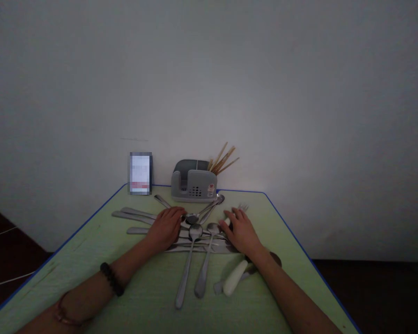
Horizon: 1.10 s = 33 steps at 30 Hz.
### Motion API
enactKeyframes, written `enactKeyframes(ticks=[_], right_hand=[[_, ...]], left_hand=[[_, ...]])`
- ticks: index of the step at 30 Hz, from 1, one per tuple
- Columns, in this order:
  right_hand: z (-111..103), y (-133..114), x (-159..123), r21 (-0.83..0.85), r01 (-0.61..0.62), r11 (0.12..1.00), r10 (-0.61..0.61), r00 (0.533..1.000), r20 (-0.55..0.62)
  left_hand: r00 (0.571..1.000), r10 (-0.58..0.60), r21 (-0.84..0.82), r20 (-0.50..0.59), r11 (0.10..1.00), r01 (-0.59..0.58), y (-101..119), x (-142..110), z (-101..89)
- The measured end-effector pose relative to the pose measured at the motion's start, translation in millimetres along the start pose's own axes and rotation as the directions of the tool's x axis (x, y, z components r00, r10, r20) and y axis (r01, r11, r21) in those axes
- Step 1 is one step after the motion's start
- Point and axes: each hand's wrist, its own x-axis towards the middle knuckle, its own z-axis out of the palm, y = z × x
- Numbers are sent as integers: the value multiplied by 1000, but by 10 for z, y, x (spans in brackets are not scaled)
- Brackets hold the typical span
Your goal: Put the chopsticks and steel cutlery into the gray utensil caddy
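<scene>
My left hand [165, 227] lies palm down across the cutlery, its fingers stretched toward the middle of the heap and gripping nothing that I can see. Table knives [132, 215] stick out to its left. My right hand [243, 234] rests with fingers apart over a fork [243, 207], whose pale handle is partly hidden. Between the hands lie two long-handled spoons [186, 273] [205, 266], with knife blades crossing beneath them. A white-handled utensil [235, 278] lies under my right forearm, near a dark spoon bowl [276, 260]. Further spoons [192, 218] lie behind.
A grey cutlery caddy [202, 185] stands at the table's back edge against the wall, with several wooden chopsticks [225, 160] leaning in its right part. To its left a lit phone or tablet [140, 174] stands upright. The light green table [101, 260] has blue edging.
</scene>
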Motion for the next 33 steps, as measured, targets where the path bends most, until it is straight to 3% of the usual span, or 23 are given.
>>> enactKeyframes(ticks=[4,10,15,19,22,25,33], right_hand=[[7,-4,9,13,57,998,-57,998,-18],[57,36,50,-30,13,999,-14,1000,-16],[75,68,45,-31,-52,998,51,998,-32],[63,83,17,42,60,997,-58,997,-48],[64,92,15,115,159,980,-154,987,-54],[71,81,27,141,183,973,-173,982,-78],[5,-53,34,47,70,996,-67,995,-69]], left_hand=[[999,-48,-19,6,999,48,-16,35,-18],[997,-27,67,68,998,22,30,-141,-98],[978,-156,161,141,978,133,74,-323,-167],[958,-191,194,214,969,150,73,-354,-212],[949,-169,195,264,974,119,83,-337,-251],[949,-128,182,288,980,77,98,-319,-293],[936,-104,161,337,986,52,64,-315,-328]])
